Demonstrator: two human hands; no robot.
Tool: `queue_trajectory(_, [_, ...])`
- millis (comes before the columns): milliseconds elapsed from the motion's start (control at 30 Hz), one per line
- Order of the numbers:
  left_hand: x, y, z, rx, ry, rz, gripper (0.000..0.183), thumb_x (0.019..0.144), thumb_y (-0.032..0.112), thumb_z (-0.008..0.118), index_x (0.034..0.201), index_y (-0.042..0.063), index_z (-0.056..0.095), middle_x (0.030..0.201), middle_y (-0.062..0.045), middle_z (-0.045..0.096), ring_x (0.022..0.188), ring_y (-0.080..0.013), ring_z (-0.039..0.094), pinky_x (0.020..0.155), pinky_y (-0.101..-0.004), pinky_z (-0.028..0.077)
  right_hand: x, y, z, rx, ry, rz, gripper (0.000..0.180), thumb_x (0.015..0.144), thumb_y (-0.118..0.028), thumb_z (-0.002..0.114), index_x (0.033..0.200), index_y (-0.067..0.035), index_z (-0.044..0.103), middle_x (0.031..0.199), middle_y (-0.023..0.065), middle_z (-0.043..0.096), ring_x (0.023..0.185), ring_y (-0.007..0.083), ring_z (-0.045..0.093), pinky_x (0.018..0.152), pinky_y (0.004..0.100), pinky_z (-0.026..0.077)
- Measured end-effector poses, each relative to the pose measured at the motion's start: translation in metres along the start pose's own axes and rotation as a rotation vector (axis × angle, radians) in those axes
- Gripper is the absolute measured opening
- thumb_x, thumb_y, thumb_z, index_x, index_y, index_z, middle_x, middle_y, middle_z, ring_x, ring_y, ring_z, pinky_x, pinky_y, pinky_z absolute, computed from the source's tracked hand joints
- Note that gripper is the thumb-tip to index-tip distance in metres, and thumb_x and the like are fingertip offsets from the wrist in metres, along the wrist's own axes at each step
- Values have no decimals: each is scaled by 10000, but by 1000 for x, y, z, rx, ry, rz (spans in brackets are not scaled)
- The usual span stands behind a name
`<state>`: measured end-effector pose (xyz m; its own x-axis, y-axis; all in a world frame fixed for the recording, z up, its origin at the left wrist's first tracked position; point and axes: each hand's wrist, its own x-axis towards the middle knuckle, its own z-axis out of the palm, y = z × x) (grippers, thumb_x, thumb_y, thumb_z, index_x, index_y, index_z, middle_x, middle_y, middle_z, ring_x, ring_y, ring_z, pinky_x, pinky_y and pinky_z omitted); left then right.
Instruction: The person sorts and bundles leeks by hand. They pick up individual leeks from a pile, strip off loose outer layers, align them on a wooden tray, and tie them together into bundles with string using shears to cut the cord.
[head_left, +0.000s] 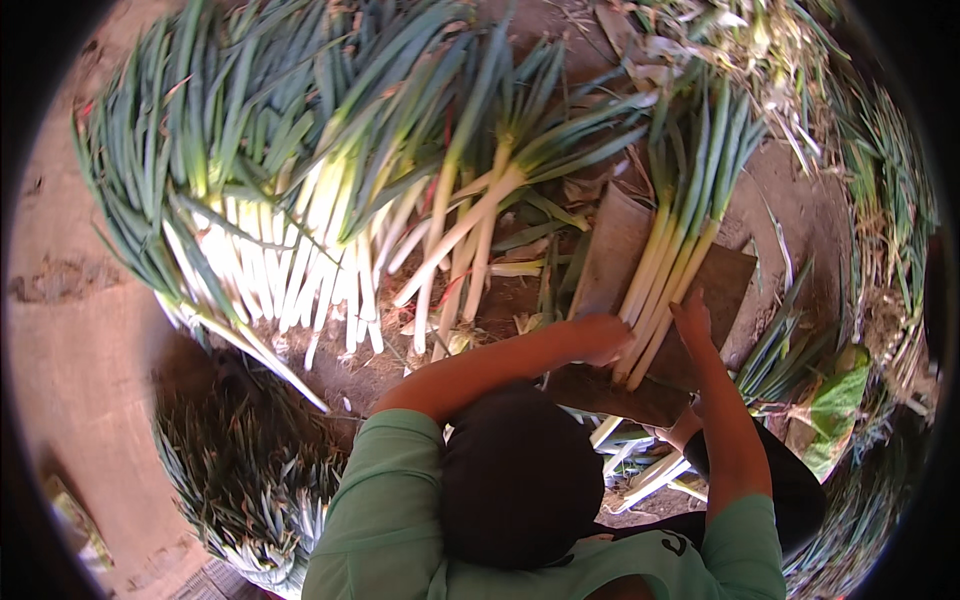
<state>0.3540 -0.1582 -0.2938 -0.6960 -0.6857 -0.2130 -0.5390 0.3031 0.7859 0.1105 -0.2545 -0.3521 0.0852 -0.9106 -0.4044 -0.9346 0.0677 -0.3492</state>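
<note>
A small bunch of long Welsh onions (667, 262) lies in front of me, green leaves pointing away and pale stalk ends towards me. My left hand (604, 339), fingers curled, is against the left side of the lower stalks. At their right side is my right hand (691, 319), its fingertips touching the outermost stalk; its grip is unclear. Beneath the bunch are a brown flat board or sheet (727, 289) and a greyish plank-like piece (616, 232). A dark rounded shape (521, 480) covers the area between my arms.
Many Welsh onions (277, 202) lie in a broad row to the left. Another dense bundle (247, 450) is at lower left. Leaf and root trimmings (757, 52) are heaped at upper right, with more onions (885, 202) along the right. Cut pieces (652, 480) lie near my foot (679, 429).
</note>
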Motion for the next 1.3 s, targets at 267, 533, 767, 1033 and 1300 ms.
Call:
queue_trajectory(267, [-173,-57,-88,-374,1369,-566,198,804,40,556,996,33,606,892,-119,650,857,-239,631,748,-335,486,-8,-39,-73,562,61,-105,270,837,-137,594,1061,8,559,753,86,612,646,154,625,506,282,490])
queue_trajectory(533, [-363,-163,-91,491,1721,-1281,491,706,123,683,1146,24,489,1176,-136,499,1082,-301,488,859,-436,414,-74,-167,-59,699,-261,-52,211,894,-145,536,1077,-45,565,734,81,594,538,150,596,454,253,456])
queue_trajectory(767, [-430,-169,-140,188,898,-1495,756,558,495,769,1138,64,550,1042,-143,608,986,-292,582,821,-429,435,-81,-194,-28,575,-371,-215,205,888,-66,486,1072,12,529,768,74,595,564,146,596,482,257,459])
queue_trajectory(1033, [-412,-120,-134,-221,1079,-1072,656,546,256,821,1075,-41,572,968,-167,645,875,-255,618,781,-357,479,-83,-189,-21,527,-382,-247,215,864,-88,528,1068,-25,550,769,63,616,586,123,584,449,243,436])
queue_trajectory(1300, [-304,-10,-159,-977,1173,-675,575,632,220,803,1060,-72,553,835,-116,621,631,-155,576,561,-274,475,-126,-258,-58,721,-367,-154,206,884,-162,535,1025,-17,573,780,73,627,641,131,590,505,254,458])
